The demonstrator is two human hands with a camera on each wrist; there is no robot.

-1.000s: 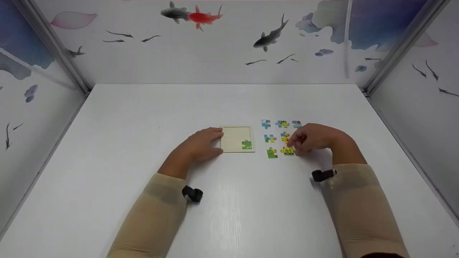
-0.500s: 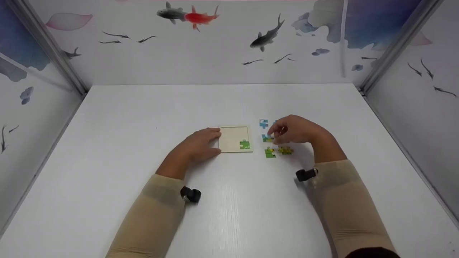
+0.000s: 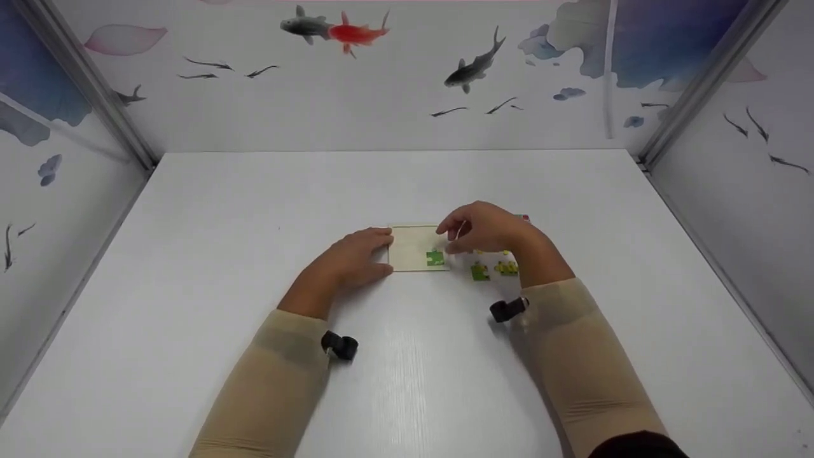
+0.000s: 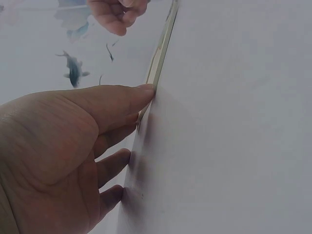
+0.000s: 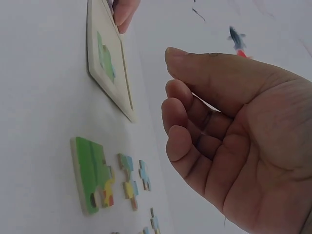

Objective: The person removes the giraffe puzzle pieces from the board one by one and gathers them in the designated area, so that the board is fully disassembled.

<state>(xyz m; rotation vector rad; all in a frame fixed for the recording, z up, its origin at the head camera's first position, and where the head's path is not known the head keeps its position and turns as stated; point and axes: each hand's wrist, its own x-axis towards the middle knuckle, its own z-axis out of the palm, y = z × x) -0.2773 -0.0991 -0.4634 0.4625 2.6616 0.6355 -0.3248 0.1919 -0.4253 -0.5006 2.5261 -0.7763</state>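
Observation:
My left hand rests at the left side of a shallow square wooden puzzle tray, thumb and fingertips on its edge, fingers fairly straight. In the left wrist view the thumb lies on the tray's rim. One green puzzle piece lies in the tray's lower right corner. My right hand hovers at the tray's right rim, thumb and forefinger apart and bent, other fingers curled in. Whether it holds a piece I cannot tell; none shows between the fingers.
Right of the tray lie several loose puzzle pieces, among them a green one and a yellow one; my right hand and forearm cover others. The white table is enclosed by walls printed with fish.
My right hand has moved left from the right-hand loose pieces, across the others, to the tray's right rim. My left hand stays at the tray. The head view has shifted slightly.

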